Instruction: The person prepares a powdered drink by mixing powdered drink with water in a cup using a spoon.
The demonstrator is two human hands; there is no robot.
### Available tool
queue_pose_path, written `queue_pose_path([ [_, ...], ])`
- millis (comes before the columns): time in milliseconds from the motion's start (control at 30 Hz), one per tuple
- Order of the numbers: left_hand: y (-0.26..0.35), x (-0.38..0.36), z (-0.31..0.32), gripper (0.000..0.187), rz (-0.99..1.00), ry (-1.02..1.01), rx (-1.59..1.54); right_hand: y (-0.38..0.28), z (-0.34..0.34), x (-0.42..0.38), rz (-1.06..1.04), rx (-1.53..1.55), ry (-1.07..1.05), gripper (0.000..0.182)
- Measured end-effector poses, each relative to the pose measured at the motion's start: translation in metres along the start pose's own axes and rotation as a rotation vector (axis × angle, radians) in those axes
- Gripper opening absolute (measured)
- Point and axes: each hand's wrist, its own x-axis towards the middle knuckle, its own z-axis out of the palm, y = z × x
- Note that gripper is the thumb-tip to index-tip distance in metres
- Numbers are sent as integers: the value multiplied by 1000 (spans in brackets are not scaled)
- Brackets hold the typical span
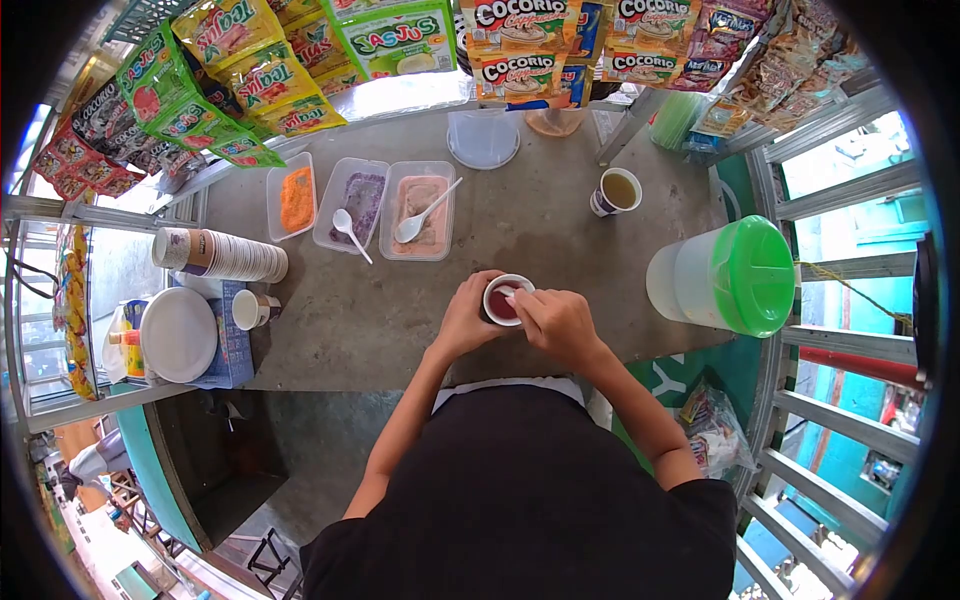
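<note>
My left hand (467, 317) is wrapped round a paper cup (489, 313) close to the counter's front edge. Dark red liquid (504, 304) shows inside it. Between the fingers of my right hand (556, 318) is a white plastic spoon (508, 291), its lower end in the cup. Beyond my hands lie open plastic tubs: one with orange powder (297, 199), one with purple powder (363, 196) and a white spoon (350, 232), and one with pinkish-brown powder (428, 193) and another white spoon (411, 228).
A second cup with brownish liquid (619, 191) stands at the back right, near a green-lidded container (752, 276). To the left are stacked paper cups (225, 256), a single cup (256, 310) and a round white lid (179, 335). Drink sachets (520, 75) hang along the top.
</note>
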Motion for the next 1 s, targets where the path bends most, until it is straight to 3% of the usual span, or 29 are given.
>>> queue_pose_path([
  [600, -2, 1, 1, 70, -16, 8, -26, 3, 1, -1, -9, 9, 4, 13],
  [700, 1, 1, -1, 70, -14, 4, -8, 3, -1, 1, -15, -102, 16, 13],
  [900, 0, 1, 0, 69, -24, 3, -30, 5, 1, 1, -35, 23, 26, 15],
  [1000, 1, 1, -1, 69, -11, -1, -7, 4, -1, 1, -21, -105, -2, 14],
])
